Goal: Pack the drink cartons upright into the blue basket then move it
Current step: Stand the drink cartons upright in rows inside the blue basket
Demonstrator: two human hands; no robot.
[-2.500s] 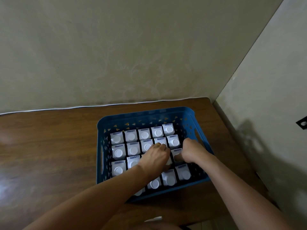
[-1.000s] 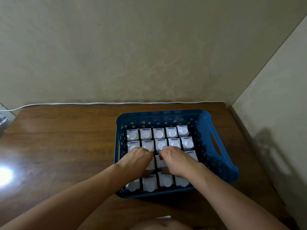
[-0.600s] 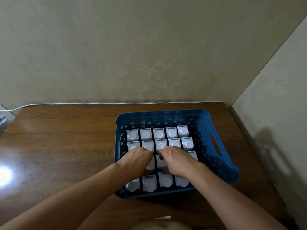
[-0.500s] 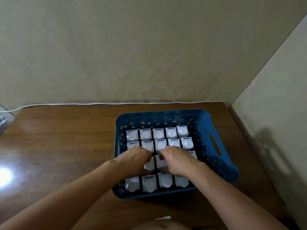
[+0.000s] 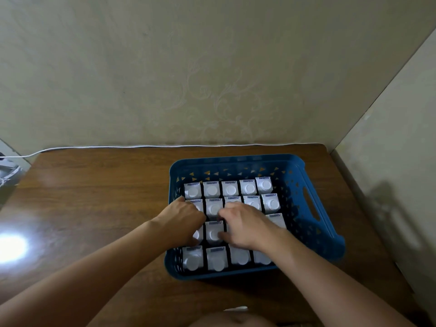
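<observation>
My left hand and right hand rest close together, fingers curled over the drink cartons standing in the blue basket on the wooden table. Whether they grip, I cannot tell. Risk: empty space along the right wall lets cartons tip during transport.

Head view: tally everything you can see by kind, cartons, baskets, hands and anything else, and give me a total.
drink cartons: 17 showing; the hands may hide more
blue basket: 1
hands: 2, left hand and right hand
white cable: 1
Total: 21
</observation>
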